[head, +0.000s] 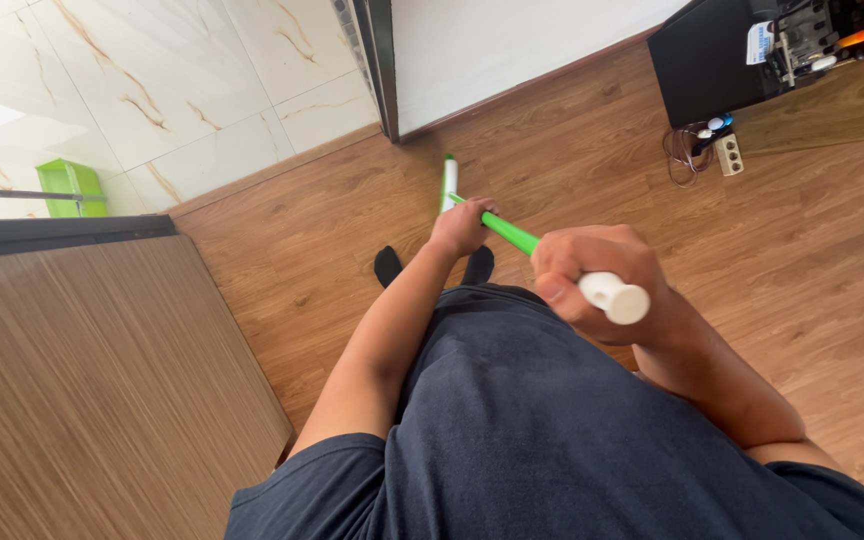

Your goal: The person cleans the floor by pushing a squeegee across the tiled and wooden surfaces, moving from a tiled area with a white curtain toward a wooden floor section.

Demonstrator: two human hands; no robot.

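I hold a long green mop handle (508, 233) with a white end cap, slanting down towards the wooden floor. My right hand (597, 280) is wrapped round its top, just below the white cap. Further down the pole, my left hand (460, 226) grips it. The white and green mop head (448, 180) rests on the floor beyond my left hand. My feet in black socks (388, 264) stand below the hands.
A wooden door or panel (92, 390) stands at the left. Pale marble tiles (152, 90) with a small green stool (70, 186) lie beyond a dark threshold. A black cabinet (712, 55) and a white power strip (728, 152) with cables sit at the upper right.
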